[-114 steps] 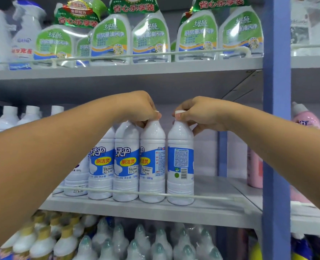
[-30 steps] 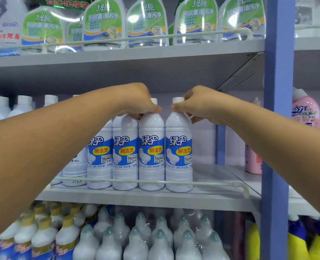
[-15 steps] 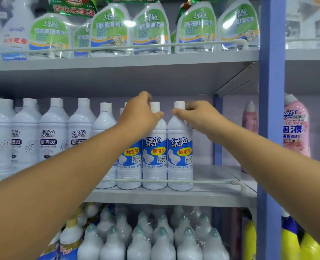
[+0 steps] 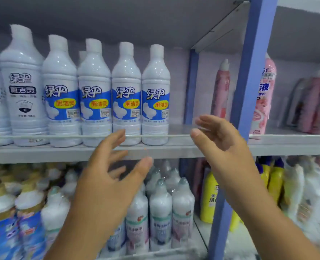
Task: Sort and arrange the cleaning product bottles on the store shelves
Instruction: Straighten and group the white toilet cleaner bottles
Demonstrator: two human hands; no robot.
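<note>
Both hands have let go. The left hand [image 4: 108, 166] hangs in front of the middle shelf's front edge, fingers spread and loosely bent, holding nothing; the right hand [image 4: 217, 139] is beside it, fingers straight and relaxed, also empty. Half a second ago each pinched a bottle cap; now both are off the bottles and lower, in front of the shelf [image 4: 42, 152] lip.

The two bottles they were turning, the end bottle [image 4: 155, 94] and its neighbour [image 4: 126, 92], stand upright at the right end of the row, blue labels facing forward, matching the two blue-label bottles [image 4: 61, 94] to their left. Earlier the end bottle showed its back label. So this row seems faced, and the next job is probably elsewhere.

A thin guard rail [image 4: 71, 136] runs along the front edge, in front of the bottle bases; anything lifted out must clear it. Left of the blue labels stands a grey-label bottle [image 4: 22, 87], a different print. The right end of the shelf, up to the blue post [image 4: 253, 72], is bare. Beyond the post are pink bottles [image 4: 266, 94]. On the shelf below, wrapped packs of capped bottles [image 4: 161, 209] and yellow bottles [image 4: 209, 199] sit close together; much there is blurred.
</note>
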